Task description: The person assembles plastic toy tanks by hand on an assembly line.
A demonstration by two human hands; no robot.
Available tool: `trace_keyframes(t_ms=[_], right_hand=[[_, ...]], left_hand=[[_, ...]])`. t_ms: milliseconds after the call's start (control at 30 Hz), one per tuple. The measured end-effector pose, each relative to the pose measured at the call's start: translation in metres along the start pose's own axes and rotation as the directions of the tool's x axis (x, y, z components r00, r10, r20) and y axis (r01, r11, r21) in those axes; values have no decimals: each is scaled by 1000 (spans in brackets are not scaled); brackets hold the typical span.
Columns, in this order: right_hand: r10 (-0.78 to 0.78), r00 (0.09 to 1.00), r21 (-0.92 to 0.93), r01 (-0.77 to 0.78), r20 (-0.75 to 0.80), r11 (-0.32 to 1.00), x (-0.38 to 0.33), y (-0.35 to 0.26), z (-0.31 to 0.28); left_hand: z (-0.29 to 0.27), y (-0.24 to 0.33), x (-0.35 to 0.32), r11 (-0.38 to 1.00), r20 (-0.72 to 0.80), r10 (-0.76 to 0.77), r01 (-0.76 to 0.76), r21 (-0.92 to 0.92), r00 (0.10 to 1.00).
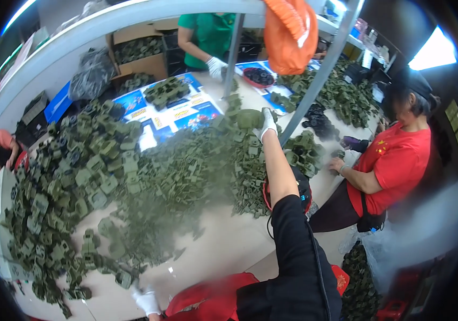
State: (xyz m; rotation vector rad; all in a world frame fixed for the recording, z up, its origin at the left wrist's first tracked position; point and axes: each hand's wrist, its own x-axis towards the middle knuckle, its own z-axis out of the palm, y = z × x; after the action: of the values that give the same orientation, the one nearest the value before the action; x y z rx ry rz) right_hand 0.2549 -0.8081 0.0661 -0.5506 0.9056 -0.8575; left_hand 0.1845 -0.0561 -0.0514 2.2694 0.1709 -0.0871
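My right hand point(267, 127) in a white glove is stretched out over the far middle of the table. Its fingers are closed on the edge of an olive-green plastic part point(249, 119), curved and larger than most pieces around it. Under and beside it lies a heap of small olive-green plastic parts point(175, 168). At the table's near edge, my left hand point(146, 302), also white-gloved, is low and somewhat blurred. Its fingers look extended, with nothing visible in them, close to an olive-green block-shaped part point(124, 278) at the heap's edge.
A grey metal post point(320, 69) slants up beside my right arm, and an orange bag point(291, 37) hangs above. A person in red point(395, 160) works at the right; one in green point(207, 40) stands across. Larger green parts point(74, 182) pile up at left.
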Motion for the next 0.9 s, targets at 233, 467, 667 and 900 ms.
trace_keyframes(t_ms=[233, 467, 667, 900], right_hand=[[-53, 889, -522, 314, 454, 793, 56, 78, -82], [483, 771, -752, -7, 416, 659, -274, 219, -46], [708, 521, -861, 114, 477, 496, -389, 303, -66], [728, 463, -862, 244, 506, 444, -451, 301, -22]], left_hand=[[-5, -37, 81, 958, -154, -254, 270, 97, 955], [9, -15, 78, 787, 46, -85, 96, -610, 995], [-9, -25, 77, 365, 247, -511, 468, -804, 823], [-25, -18, 31, 265, 469, -327, 556, -788, 820]])
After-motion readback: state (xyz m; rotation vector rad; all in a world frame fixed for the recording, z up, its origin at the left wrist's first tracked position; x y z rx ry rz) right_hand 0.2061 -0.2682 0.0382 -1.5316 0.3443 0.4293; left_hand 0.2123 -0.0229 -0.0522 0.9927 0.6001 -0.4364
